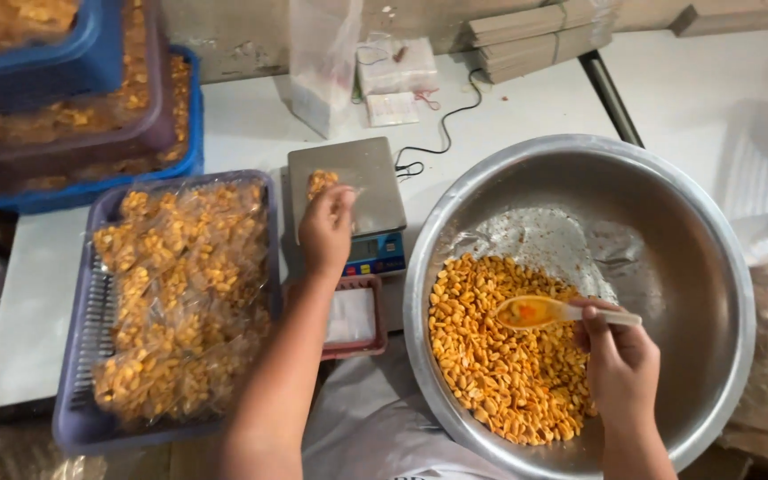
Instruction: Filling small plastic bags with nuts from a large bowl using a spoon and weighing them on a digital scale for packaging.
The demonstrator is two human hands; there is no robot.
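- Gripping a pale plastic spoon [551,312] by its handle, the right hand [620,363] holds it over the orange-coated nuts [500,356]; the left hand [325,229] pinches a small clear bag of nuts [321,183] on the scale.
- Steel bowl [704,267] — wide and shiny — holds the loose nuts heaped on its near-left side.
- Purple crate [77,418], left of the scale, is piled with filled bags [180,293].
- Digital scale [362,191] stands between crate and bowl.
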